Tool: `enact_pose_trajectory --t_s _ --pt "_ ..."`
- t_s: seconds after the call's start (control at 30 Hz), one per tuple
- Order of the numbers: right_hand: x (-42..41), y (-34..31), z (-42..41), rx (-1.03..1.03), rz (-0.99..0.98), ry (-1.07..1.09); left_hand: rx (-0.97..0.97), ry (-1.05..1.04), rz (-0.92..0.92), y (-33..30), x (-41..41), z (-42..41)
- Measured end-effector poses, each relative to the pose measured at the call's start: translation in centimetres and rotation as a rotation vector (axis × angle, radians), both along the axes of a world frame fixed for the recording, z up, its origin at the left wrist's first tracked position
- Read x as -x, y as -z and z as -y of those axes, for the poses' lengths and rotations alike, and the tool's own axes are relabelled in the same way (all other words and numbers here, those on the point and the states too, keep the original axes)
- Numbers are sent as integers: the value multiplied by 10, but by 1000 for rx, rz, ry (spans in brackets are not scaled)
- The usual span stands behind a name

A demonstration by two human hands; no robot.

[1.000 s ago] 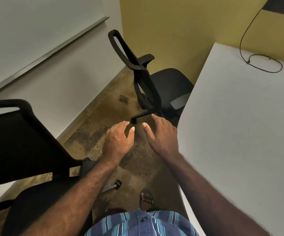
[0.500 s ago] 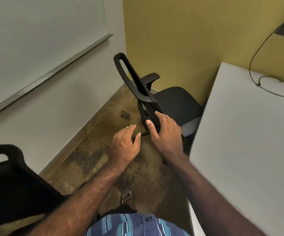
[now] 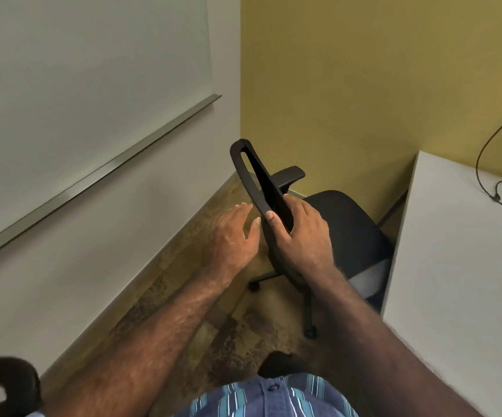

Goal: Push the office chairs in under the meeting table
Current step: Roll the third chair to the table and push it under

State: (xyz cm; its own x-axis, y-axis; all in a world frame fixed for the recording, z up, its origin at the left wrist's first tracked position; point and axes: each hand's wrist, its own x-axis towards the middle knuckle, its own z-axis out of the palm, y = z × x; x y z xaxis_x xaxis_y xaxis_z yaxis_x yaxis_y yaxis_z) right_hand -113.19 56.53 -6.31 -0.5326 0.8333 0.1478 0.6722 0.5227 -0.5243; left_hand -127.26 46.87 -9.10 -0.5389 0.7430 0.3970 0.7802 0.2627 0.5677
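chair (image 3: 342, 236) on casters – rolls easy, stiff backrest | right hand (image 3: 302, 236) fingers clamped on backrest (image 3: 261, 188) edge | left hand (image 3: 234, 236) fingers apart, beside it | bench (image 3: 454, 266) right

Office meeting room, wall whiteboard (image 3: 87, 70), white meeting table (image 3: 460, 251), black swivel office chair (image 3: 342, 230)

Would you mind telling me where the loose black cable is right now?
In the head view the black cable hangs down the yellow wall at far right and ends on the white table, beyond the office chair.
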Motion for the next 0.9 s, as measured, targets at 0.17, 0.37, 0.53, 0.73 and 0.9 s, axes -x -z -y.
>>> enact_pose_trajectory --t_s 0.17,0.37,0.53,0.73,0.9 --pt "32 10 -44 15 7 28 26 51 16 -4 42 -54" --pt "64 22 -101 10 3 65 39 138 -20 -7 90 -126" --pt "80 32 -119 28 21 67 82 186 -37 -4 114 -164" --pt "89 38 -121 53 49 58 127 251 -93 9 131 -189" --pt "92 40 -120 85 91 66 177 367 -153 10 148 -206"
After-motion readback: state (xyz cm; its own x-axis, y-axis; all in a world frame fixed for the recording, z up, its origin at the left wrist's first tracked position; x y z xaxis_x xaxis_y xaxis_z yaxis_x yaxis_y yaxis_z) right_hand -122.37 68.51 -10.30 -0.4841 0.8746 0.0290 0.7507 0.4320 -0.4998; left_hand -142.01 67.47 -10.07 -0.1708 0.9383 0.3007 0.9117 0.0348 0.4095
